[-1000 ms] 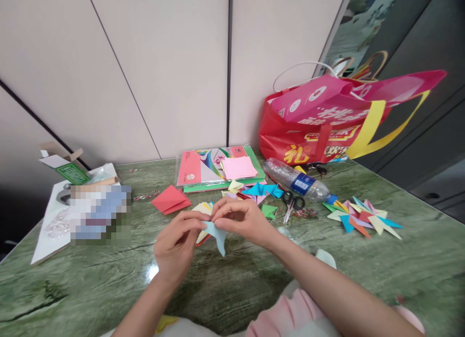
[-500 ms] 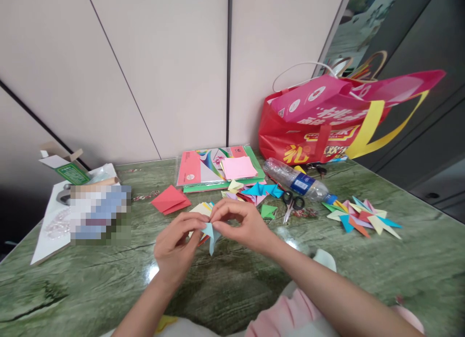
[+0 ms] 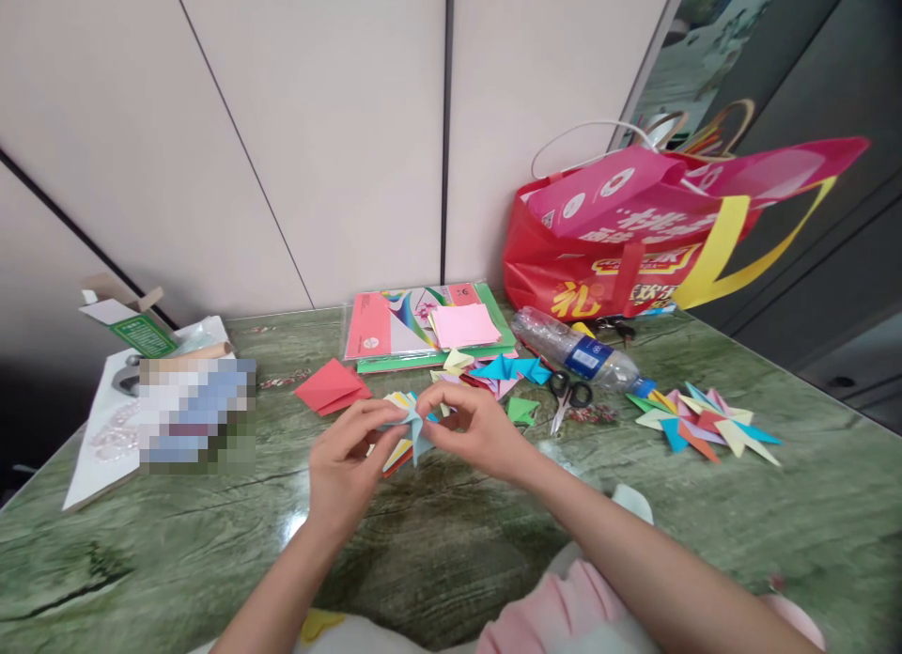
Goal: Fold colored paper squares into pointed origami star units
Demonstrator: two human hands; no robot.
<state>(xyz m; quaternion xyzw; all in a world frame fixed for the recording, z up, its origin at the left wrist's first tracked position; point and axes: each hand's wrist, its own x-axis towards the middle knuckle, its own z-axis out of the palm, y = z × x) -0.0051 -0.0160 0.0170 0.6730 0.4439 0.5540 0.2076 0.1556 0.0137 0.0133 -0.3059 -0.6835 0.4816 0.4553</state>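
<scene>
A small light blue folded paper (image 3: 416,432) is pinched between both hands above the table. My left hand (image 3: 352,455) grips its left side with thumb and fingers, and my right hand (image 3: 474,427) has its right side between thumb and forefinger. Parts of the paper are hidden by the fingertips. Just behind and below it lie cream, yellow and orange papers (image 3: 398,455), partly covered by my hands. To the left of these rests a red folded paper (image 3: 331,387). A green folded paper (image 3: 522,411) sits to the right of my right hand.
Scissors (image 3: 564,397) and a plastic bottle (image 3: 572,346) lie to the right, near finished-looking paper stars (image 3: 705,423). Behind are paper packs (image 3: 373,327) with pink sheets (image 3: 466,325) on top. A red bag (image 3: 606,241) stands at the back right, a green-white box (image 3: 141,333) at the left.
Both hands have shifted slightly right with the light blue paper. The paper has turned, showing more of its upper folds, and the fingers have changed position on it.
</scene>
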